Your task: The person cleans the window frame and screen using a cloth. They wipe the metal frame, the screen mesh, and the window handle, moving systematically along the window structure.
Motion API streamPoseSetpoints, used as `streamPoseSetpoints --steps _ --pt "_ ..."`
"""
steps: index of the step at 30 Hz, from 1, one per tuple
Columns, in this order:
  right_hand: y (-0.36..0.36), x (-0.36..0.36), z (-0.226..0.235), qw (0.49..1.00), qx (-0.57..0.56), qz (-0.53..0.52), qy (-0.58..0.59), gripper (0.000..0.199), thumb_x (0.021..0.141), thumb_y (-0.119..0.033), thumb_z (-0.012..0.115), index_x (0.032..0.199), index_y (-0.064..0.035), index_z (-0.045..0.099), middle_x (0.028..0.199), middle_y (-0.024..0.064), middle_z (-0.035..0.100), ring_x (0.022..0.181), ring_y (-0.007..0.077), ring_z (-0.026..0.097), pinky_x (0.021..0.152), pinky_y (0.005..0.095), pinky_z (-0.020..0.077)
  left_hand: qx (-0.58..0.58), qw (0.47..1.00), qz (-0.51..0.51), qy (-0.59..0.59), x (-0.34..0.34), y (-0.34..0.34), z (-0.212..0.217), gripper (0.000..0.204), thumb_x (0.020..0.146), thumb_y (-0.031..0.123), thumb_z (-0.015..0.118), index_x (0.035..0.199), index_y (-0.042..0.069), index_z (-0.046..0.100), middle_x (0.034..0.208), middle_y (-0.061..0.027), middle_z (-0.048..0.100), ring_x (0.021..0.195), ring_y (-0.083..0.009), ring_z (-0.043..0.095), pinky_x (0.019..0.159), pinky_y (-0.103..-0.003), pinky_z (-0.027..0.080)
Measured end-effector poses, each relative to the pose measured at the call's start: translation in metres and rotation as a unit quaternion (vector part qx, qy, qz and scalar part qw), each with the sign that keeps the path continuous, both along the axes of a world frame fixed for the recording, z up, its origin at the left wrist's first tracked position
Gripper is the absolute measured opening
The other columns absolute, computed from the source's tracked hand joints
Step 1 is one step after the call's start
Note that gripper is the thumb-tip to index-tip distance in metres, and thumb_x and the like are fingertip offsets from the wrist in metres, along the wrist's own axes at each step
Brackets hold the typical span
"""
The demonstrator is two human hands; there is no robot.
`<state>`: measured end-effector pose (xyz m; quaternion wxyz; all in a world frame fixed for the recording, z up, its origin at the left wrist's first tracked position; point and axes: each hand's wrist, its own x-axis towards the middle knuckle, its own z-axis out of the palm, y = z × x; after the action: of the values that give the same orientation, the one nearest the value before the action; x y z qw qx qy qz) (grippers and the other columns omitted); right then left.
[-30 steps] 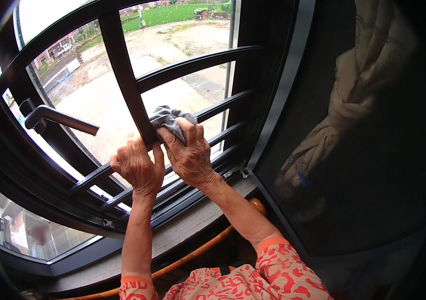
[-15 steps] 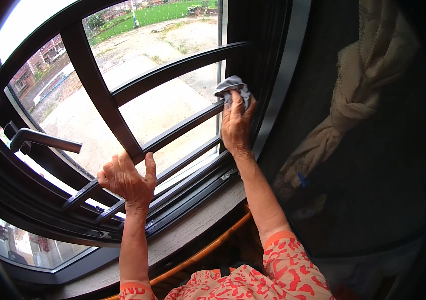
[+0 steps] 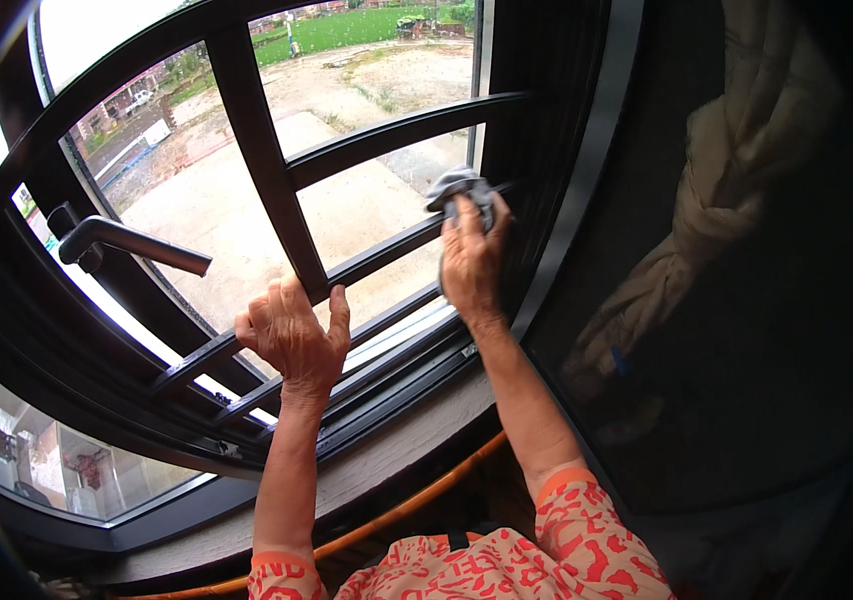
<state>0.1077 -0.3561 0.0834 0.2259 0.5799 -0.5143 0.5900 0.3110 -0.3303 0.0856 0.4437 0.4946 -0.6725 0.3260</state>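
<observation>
My left hand [image 3: 294,335] is closed around a dark horizontal bar [image 3: 191,362] of the window grille, beside the foot of an upright bar [image 3: 261,140]. Its fingers curl over the far side and the thumb lies on the near side. In my right hand [image 3: 473,265] a crumpled grey cloth [image 3: 458,187] is pinched against the right part of that same horizontal bar. The fingertips are partly hidden by the cloth. Behind the grille stands the window glass [image 3: 366,75], dotted with drops.
A metal window handle [image 3: 151,245] juts out left of my left hand. Below the grille runs a pale sill [image 3: 376,447], with an orange-brown curved rail [image 3: 426,490] nearer to me. A knotted beige curtain [image 3: 711,190] hangs at the right, beside the dark frame [image 3: 586,160].
The view has shifted, so the window sits further right in the picture. My right hand and the cloth have slid a little left along the bar. My left hand keeps its hold.
</observation>
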Motion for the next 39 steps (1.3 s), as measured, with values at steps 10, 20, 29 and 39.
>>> streamPoseSetpoints --steps 10,20,29,39 --pt "0.041 0.092 -0.005 0.991 -0.018 0.026 0.133 0.048 0.081 -0.007 0.063 0.128 -0.0104 0.053 0.125 0.0178 0.034 0.106 0.0343 0.043 0.086 0.0379 0.0504 0.047 0.999 -0.015 -0.004 0.004 0.002 -0.001 0.04 0.079 0.037 0.063 0.103 0.007 0.054 0.086 -0.0066 0.052 0.087 -0.0205 0.045 0.082 -0.039 0.025" --pt "0.003 0.01 -0.01 0.996 -0.06 -0.009 0.065 0.037 0.083 -0.001 0.06 0.12 0.0001 0.057 0.122 0.0183 0.042 0.111 0.0317 0.048 0.094 0.0359 0.0458 0.021 0.999 0.024 -0.017 0.008 -0.002 -0.007 0.048 0.076 0.046 0.067 0.102 0.008 0.054 0.085 -0.0056 0.051 0.084 -0.0195 0.043 0.082 -0.039 0.025" --pt "-0.023 -0.058 -0.012 0.998 -0.064 -0.013 -0.002 0.045 0.084 0.0 0.054 0.128 -0.0043 0.05 0.123 0.021 0.044 0.114 0.0362 0.047 0.097 0.0387 0.0392 -0.043 0.997 0.053 -0.031 0.003 -0.004 -0.004 0.048 0.075 0.05 0.064 0.094 0.007 0.053 0.076 -0.0059 0.047 0.077 -0.0207 0.042 0.082 -0.039 0.025" --pt "-0.023 -0.055 0.021 0.986 -0.155 -0.051 -0.023 0.039 0.087 0.0 0.054 0.125 0.001 0.048 0.122 0.0281 0.042 0.113 0.0429 0.046 0.093 0.0448 0.0393 -0.06 0.993 0.092 -0.049 0.003 -0.005 -0.007 0.049 0.075 0.051 0.063 0.093 0.007 0.051 0.078 -0.0065 0.045 0.08 -0.0219 0.043 0.086 -0.04 0.026"
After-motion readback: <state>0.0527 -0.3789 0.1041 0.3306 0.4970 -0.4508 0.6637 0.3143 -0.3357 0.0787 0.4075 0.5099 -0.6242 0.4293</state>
